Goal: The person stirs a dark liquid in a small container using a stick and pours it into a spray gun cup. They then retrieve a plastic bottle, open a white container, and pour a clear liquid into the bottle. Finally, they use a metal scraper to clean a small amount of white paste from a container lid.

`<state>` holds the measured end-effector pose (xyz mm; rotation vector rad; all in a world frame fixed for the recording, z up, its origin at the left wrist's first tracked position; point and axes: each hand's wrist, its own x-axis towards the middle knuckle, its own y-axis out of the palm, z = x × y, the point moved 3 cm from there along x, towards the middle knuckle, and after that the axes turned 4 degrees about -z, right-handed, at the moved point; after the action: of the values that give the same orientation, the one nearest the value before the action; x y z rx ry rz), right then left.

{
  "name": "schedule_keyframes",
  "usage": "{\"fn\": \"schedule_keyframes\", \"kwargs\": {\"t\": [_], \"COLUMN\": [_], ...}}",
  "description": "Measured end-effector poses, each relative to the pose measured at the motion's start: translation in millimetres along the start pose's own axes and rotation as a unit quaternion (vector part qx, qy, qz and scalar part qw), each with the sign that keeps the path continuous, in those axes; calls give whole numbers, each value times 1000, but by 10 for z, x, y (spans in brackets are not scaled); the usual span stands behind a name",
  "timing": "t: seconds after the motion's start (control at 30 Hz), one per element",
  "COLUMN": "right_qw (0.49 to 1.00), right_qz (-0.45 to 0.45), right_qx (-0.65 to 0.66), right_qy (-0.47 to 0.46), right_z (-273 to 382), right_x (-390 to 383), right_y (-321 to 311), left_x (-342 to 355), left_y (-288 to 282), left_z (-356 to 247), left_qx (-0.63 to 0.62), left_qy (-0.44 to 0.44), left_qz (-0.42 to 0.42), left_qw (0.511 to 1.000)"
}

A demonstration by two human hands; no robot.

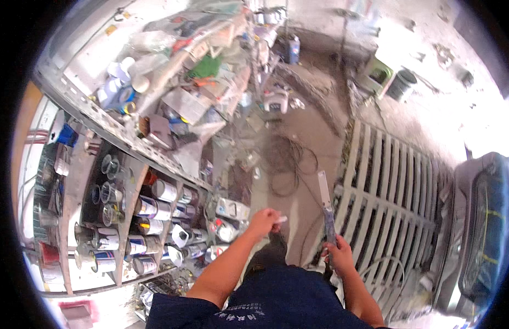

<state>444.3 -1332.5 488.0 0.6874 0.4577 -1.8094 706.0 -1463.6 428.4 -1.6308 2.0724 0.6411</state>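
Round paint cans (147, 207) with white, blue and orange labels are lying stacked on the shelves left of the left hand (264, 220) — a flat white-and-blue rectangular can (232, 208) is sitting just beside it; a blue container (293, 49) is standing far ahead.

Between the grey metal shelving rack (128, 181), packed with paint tins on the person's left, and the pale slatted wooden pallet (386, 186) on the right, a strip of bare dusty concrete floor (315, 137) runs ahead. The left hand (264, 221) hangs over its near end, close to the rack's tins. A loop of dark cable (290, 164) lies across the strip. The right hand (339, 253) holds a long flat metal strip (326, 205) beside the pallet's edge.
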Motion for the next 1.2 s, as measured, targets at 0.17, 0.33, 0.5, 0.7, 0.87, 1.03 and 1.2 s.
{"fn": "schedule_keyframes", "kwargs": {"t": [0.17,0.33,0.5,0.7,0.87,1.03,1.2], "right_qw": [999,997,990,965,938,927,871], "right_qz": [4,25,95,196,251,296,362], "right_qx": [-12,-65,-101,-176,-236,-228,-329], "right_qy": [-48,-34,-23,-22,-25,-19,-45], "right_z": [598,1096,1478,2106,2790,3090,3155], "right_x": [630,1143,1865,2858,3437,3759,3972], "right_y": [232,341,477,515,551,892,1357], "left_x": [603,1031,1439,1899,1977,2004,2055], "left_y": [-140,-149,-120,43,215,188,112], "left_z": [-504,-913,-1191,-1498,-1877,-2043,-2140], "left_qx": [14,29,-14,-36,56,-26,26], "left_qy": [11,31,24,25,75,4,-54], "left_qz": [12,-15,-56,-161,-199,-231,-265], "left_qw": [1000,999,998,986,975,973,962]}}
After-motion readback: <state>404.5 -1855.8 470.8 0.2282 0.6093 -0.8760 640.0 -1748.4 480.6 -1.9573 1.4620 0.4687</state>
